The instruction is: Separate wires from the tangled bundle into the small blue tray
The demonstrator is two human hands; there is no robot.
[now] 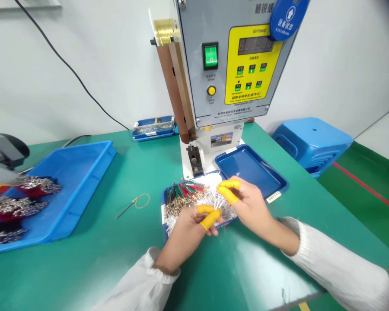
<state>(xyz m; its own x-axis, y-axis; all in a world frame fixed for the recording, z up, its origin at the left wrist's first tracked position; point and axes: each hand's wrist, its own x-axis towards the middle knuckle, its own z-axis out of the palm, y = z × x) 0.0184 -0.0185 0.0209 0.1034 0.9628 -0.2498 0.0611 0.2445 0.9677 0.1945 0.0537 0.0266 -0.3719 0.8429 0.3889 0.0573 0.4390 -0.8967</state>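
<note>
My left hand (194, 224), with yellow finger cots on thumb and forefinger, pinches over the front of a blue tray (164, 224). White sleeves show just above its fingertips, and a thin red wire below; I cannot tell which of them it holds. My right hand (248, 201) also wears yellow cots. Its thumb and forefinger are closed over the tray's right side, and whatever lies between them is too small to make out. In the tray are red and green wires (188, 189) with brass-coloured ends, and a heap of small white sleeves (210, 179).
Behind the tray stands a grey crimping machine (214, 103). A dark blue tray (246, 166) lies to its right. A large blue bin (81, 172) with bundled metal-tipped wires is at left. A thin tool (126, 208) and a ring (142, 201) lie between. A blue stool (314, 134) stands beyond the table.
</note>
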